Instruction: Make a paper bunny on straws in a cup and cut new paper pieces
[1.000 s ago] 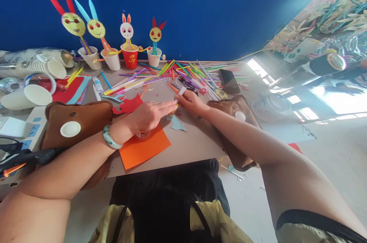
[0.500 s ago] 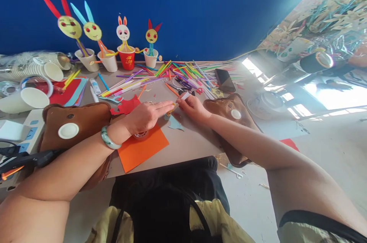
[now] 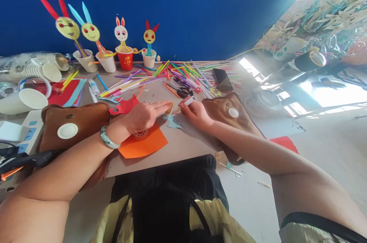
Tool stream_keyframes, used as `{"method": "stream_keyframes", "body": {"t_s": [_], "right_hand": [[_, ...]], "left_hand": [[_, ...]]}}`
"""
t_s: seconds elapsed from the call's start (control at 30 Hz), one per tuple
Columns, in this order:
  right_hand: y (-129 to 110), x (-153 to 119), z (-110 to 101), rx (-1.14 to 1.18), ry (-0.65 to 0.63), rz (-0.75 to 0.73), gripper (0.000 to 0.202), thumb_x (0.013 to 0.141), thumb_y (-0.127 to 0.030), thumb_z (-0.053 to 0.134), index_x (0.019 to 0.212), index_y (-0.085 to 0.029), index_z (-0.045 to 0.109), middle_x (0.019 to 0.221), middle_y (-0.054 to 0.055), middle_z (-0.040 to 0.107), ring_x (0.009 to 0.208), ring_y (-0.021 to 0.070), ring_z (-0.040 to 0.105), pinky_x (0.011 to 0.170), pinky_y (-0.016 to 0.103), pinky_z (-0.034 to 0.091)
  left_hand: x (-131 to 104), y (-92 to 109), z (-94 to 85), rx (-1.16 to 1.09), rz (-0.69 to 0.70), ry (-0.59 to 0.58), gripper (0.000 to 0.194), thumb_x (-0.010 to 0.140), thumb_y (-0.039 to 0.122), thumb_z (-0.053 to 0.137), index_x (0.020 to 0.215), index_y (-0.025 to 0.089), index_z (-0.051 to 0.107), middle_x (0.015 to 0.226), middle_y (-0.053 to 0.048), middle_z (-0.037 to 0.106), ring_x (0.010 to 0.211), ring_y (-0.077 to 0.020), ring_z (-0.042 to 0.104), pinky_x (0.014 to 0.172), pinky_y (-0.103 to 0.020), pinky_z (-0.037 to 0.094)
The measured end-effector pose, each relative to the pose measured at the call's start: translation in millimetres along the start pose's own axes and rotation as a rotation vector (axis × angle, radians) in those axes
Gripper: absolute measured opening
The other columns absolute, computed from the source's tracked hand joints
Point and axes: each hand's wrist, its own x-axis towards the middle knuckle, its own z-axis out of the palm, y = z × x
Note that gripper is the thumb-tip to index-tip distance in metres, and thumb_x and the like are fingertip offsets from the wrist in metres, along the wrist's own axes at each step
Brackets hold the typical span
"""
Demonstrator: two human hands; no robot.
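My left hand (image 3: 142, 116), its fingers straight and held together, has its fingertips at a small yellow-orange piece (image 3: 169, 110) and seems to grip it; the thumb is hidden. Just to the right, my right hand (image 3: 197, 113) pinches a small white strip (image 3: 189, 100). A torn-looking light blue paper scrap (image 3: 174, 122) lies below the fingertips. Beneath my left wrist are an orange sheet (image 3: 146, 144) and a partly hidden tape roll (image 3: 141, 133). Red paper (image 3: 126, 105) with cut edges lies behind that hand. Black-handled scissors (image 3: 183, 92) rest beyond my right hand.
Colourful sticks (image 3: 183, 71) spread along the back, beside a phone (image 3: 222, 79). Cups with rabbit-faced figures, including a red cup (image 3: 125, 59), line the blue wall. Brown cushions (image 3: 86, 119) flank my arms. A glue gun (image 3: 31, 159) lies at left.
My right hand has drawn slightly away from my left, with the white strip lower and farther right. The orange sheet's near edge has curled up. The view has shifted a little.
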Motion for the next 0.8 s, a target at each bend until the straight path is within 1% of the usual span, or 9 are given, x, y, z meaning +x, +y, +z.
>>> {"method": "stream_keyframes", "body": {"t_s": [0.07,0.1,0.23,0.3,0.4,0.47,0.57,0.7,0.8], "right_hand": [[-2,-7,-1,-0.036,0.011,-0.085,0.041,0.102,-0.048,0.043,0.079,-0.019,0.061,0.082,0.006,0.067,0.066,0.014,0.058,0.065,0.028,0.046],[-4,-11,-1,-0.053,0.01,-0.146,0.037,0.102,-0.046,0.045,0.083,-0.019,0.062,0.085,0.007,0.069,0.069,0.0145,0.061,0.066,0.028,0.048],[-8,-25,4,-0.156,-0.024,-0.434,0.014,0.101,-0.03,0.052,0.104,-0.019,0.061,0.088,0.007,0.07,0.077,0.0161,0.066,0.07,0.027,0.051],[-10,-28,7,-0.264,-0.081,-0.589,0.013,0.101,-0.025,0.05,0.107,-0.018,0.059,0.089,0.008,0.07,0.079,0.0174,0.065,0.072,0.029,0.051],[-13,-27,10,-0.467,-0.177,-0.776,0.018,0.103,-0.023,0.043,0.107,-0.015,0.059,0.086,0.009,0.067,0.074,0.0182,0.061,0.071,0.032,0.048],[-16,-25,13,-0.599,-0.192,-0.839,0.019,0.102,-0.02,0.042,0.104,-0.014,0.06,0.082,0.007,0.064,0.069,0.0174,0.057,0.069,0.032,0.045],[-19,-21,19,-0.731,-0.162,-0.899,0.016,0.1,-0.014,0.045,0.097,-0.014,0.061,0.075,0.004,0.06,0.064,0.0158,0.053,0.065,0.032,0.04],[-20,-18,25,-0.777,-0.141,-0.941,0.016,0.098,-0.011,0.047,0.092,-0.014,0.062,0.072,0.002,0.057,0.061,0.0146,0.048,0.062,0.031,0.036],[-20,-17,27,-0.779,-0.13,-0.942,0.016,0.097,-0.01,0.048,0.09,-0.014,0.062,0.071,0.002,0.056,0.06,0.0143,0.047,0.061,0.031,0.035]], "left_hand": [[0,2,-3.9,-0.023,0.002,-0.018,0.061,0.086,0.003,0.04,0.143,0.019,0.053,0.152,-0.007,0.052,0.125,-0.0188,0.063,0.101,-0.031,0.054],[0,3,-6.5,-0.036,0.006,-0.029,0.062,0.085,0.003,0.041,0.144,0.019,0.052,0.152,-0.007,0.052,0.127,-0.0187,0.062,0.102,-0.032,0.053],[1,8,-15.1,-0.059,0.022,-0.071,0.065,0.082,0.002,0.043,0.145,0.015,0.05,0.153,-0.01,0.05,0.137,-0.0193,0.053,0.108,-0.032,0.049],[2,8,-15.1,-0.053,0.021,-0.077,0.065,0.082,0.002,0.043,0.145,0.014,0.05,0.153,-0.01,0.05,0.138,-0.0187,0.052,0.109,-0.032,0.048],[2,5,-9.5,-0.052,0.022,-0.057,0.063,0.085,0.001,0.039,0.144,0.016,0.051,0.152,-0.009,0.051,0.137,-0.0175,0.053,0.108,-0.031,0.049],[1,2,-4.6,-0.054,0.016,-0.03,0.063,0.086,0.0,0.038,0.144,0.018,0.052,0.151,-0.008,0.053,0.135,-0.0177,0.055,0.106,-0.031,0.05],[1,0,-1.1,-0.05,0.013,-0.006,0.063,0.086,0.0,0.039,0.144,0.019,0.053,0.151,-0.007,0.053,0.132,-0.0185,0.058,0.105,-0.031,0.052],[2,2,-4.7,-0.038,0.034,-0.025,0.06,0.087,0.002,0.041,0.144,0.016,0.052,0.151,-0.01,0.052,0.133,-0.0195,0.057,0.105,-0.032,0.051],[2,3,-6.3,-0.034,0.037,-0.022,0.058,0.088,0.003,0.039,0.143,0.016,0.053,0.15,-0.01,0.054,0.131,-0.0193,0.059,0.099,-0.031,0.055]]}}
